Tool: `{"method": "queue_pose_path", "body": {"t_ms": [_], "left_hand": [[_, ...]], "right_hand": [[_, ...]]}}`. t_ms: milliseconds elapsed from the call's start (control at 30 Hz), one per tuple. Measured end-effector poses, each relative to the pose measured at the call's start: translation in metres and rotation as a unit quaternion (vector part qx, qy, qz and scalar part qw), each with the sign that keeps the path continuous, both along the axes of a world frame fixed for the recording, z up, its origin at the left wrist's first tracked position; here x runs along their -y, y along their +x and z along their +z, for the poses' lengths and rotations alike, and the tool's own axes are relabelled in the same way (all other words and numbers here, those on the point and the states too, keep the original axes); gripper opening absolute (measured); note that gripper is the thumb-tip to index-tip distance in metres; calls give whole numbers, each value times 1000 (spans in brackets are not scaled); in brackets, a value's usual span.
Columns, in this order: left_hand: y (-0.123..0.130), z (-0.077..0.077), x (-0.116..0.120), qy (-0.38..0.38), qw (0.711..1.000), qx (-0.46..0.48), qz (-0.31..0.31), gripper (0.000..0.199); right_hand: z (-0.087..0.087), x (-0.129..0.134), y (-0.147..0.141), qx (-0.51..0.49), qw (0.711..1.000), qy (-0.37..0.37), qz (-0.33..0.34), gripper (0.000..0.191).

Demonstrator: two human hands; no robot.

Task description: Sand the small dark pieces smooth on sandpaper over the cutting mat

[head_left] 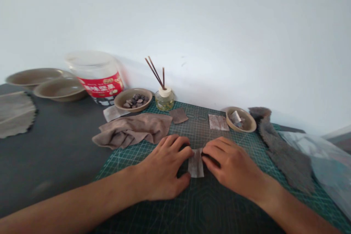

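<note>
1. Plain white wall (197,25) rises behind a dark bench (55,164), on which lies a green gridded cutting mat (208,212).
2. Between the two hands, on the mat, is a small greyish fabric strip (196,164).
3. Left hand (167,168): its forefinger and thumb stand apart at the strip's left edge; I cannot tell whether this grip pinches it or only presses.
4. Right hand (233,164): its fingers are bent inward, their tips at the strip's upper right edge; whether this grip is closed on the fabric is hidden.
5. Beyond the hands lie a crumpled brown cloth (134,129), a brown fabric square (178,115) and a paler mottled square (218,122), the last just beside the right-hand bowl (251,123), which contains small pieces (237,119).
6. Near the wall stand a reed diffuser (164,100), a bowl of grey-brown pieces (136,101) and a clear plastic jar (98,84) with a red label.
7. Two shallow bowls (61,89) and a pale cloth (15,113) occupy the far left; a shaggy grey fabric piece (290,161) and transparent plastic sheeting (331,168), the right.
</note>
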State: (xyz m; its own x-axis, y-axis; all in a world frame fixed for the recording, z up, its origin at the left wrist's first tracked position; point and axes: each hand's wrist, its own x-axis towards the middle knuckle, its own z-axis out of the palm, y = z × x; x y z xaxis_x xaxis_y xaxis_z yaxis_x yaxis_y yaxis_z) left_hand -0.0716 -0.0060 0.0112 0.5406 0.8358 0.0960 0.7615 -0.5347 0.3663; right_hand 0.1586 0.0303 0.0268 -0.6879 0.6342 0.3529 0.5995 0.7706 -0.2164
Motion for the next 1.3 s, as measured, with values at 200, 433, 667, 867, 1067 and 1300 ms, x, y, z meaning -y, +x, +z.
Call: {"method": "queue_pose_path", "body": {"t_ms": [200, 433, 667, 867, 1067, 1300], "left_hand": [[0, -1, 0, 4, 1000, 8, -1, 42], [0, 1, -1, -2, 1000, 14, -5, 36], [0, -2, 0, 4, 1000, 12, -2, 31], [0, -3, -1, 10, 1000, 13, -3, 32], [-1, -4, -1, 16, 1000, 19, -12, 31], [-1, -4, -2, -2, 1000, 21, -20, 31]], "right_hand": [[24, -1, 10, -166, 981, -78, -56, 28], [-3, 6, 0, -277, 849, -449, 12, 21], [-13, 10, -6, -135, 941, -306, 52, 19], [-13, 10, -4, -50, 983, -168, 55, 24], [-15, 13, -7, -36, 988, -144, 33, 10], [-21, 13, -6, -24, 988, -133, 80, 4]]}}
